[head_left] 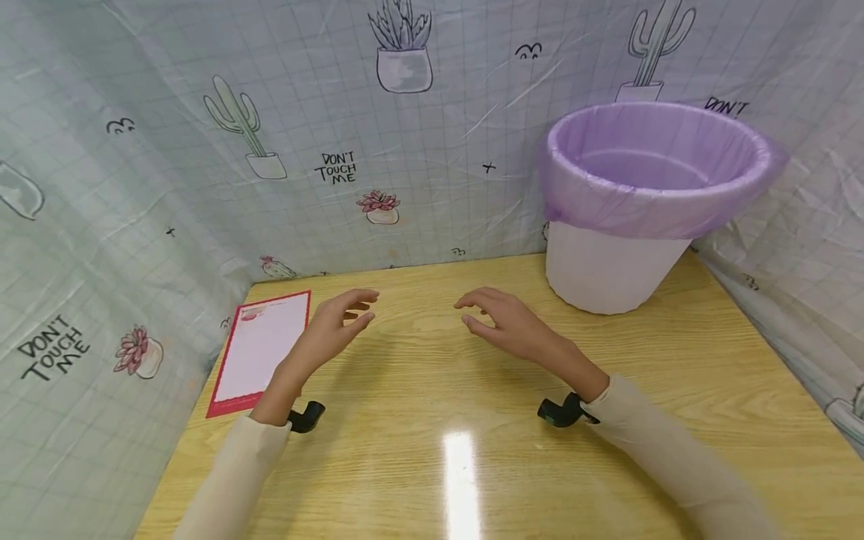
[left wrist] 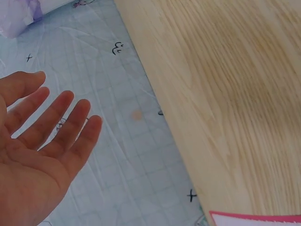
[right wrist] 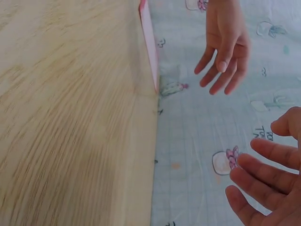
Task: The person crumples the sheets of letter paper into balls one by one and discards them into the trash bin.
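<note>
Both hands hover above a wooden table (head_left: 418, 390), palms turned toward each other, a gap between them. My left hand (head_left: 332, 324) has loosely bent fingers and holds nothing; the left wrist view shows its bare palm (left wrist: 42, 155). Nearest to it is a white sheet with a red border (head_left: 263, 349), lying flat at the table's left side, partly behind the left forearm. My right hand (head_left: 502, 321) is likewise relaxed and bare, its spread fingers seen in the right wrist view (right wrist: 268, 179). A white bin (head_left: 601, 270) stands beyond it to the right.
A purple bag (head_left: 607, 206) lines the bin and folds over its rim. Curtains (head_left: 439, 135) printed with cacti enclose the table at the back and both sides. A dark wrist mount (head_left: 563, 411) sticks out below the right wrist, another (head_left: 307, 417) below the left.
</note>
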### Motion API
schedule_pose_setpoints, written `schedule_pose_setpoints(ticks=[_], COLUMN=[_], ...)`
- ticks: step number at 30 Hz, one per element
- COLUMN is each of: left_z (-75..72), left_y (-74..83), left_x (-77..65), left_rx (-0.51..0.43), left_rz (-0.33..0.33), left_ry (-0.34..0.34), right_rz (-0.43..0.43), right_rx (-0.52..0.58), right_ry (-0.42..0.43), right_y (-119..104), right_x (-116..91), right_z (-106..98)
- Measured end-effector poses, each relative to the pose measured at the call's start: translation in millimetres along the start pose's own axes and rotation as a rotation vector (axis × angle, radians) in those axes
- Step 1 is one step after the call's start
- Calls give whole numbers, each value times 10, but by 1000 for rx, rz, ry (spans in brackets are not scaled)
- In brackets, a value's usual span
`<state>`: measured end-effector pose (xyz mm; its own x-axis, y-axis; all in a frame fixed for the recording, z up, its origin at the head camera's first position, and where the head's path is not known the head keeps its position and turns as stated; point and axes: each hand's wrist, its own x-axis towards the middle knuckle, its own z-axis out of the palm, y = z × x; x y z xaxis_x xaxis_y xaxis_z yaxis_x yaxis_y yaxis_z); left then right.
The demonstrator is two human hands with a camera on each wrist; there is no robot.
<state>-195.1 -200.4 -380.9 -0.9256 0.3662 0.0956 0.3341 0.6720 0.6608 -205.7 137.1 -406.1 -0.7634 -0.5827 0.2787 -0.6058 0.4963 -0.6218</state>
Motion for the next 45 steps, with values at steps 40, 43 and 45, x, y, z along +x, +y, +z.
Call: schedule_pose_setpoints(ticks=[40,43,45], left_z=[-550,-579,-599], left_y=[-890,-916,-932], left_x=[-728,-752,-770], left_rx=[106,107,111], left_rz=[-147,-148,-146], left_ry=[152,154,160], right_rz=[-3,-4,-2], right_rx=[43,42,57], right_ry=[-298,-295,-293], right_y=[-514,-565,-595], right_x=[971,1039,1084], right_z=[1294,1322,1345])
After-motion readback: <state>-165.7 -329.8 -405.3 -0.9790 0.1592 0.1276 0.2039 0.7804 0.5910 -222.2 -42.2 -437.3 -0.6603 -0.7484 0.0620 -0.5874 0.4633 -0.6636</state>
